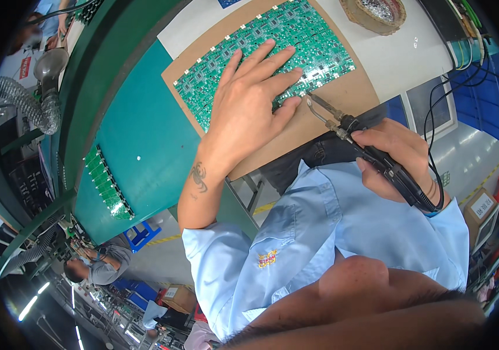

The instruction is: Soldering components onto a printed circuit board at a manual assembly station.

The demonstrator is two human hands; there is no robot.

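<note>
A panel of green circuit boards (319, 35) lies on a brown cardboard sheet (357, 90). My left hand (243, 108) rests flat on the panel with its fingers spread, hiding part of the components beneath. In my right hand (404, 151) is a black soldering iron (392, 169), gripped around its handle like a pen. A thin metal feed tube runs alongside its tip. That tip points at the panel's near edge, just right of my left thumb; whether it touches the board I cannot tell.
On the teal mat (144, 116) at left lies another green board strip (106, 184). A round tan container (398, 20) of shiny scraps stands at the far right. Black cables (430, 116) hang beside my right hand. A flexible duct (51, 111) and co-workers are farther left.
</note>
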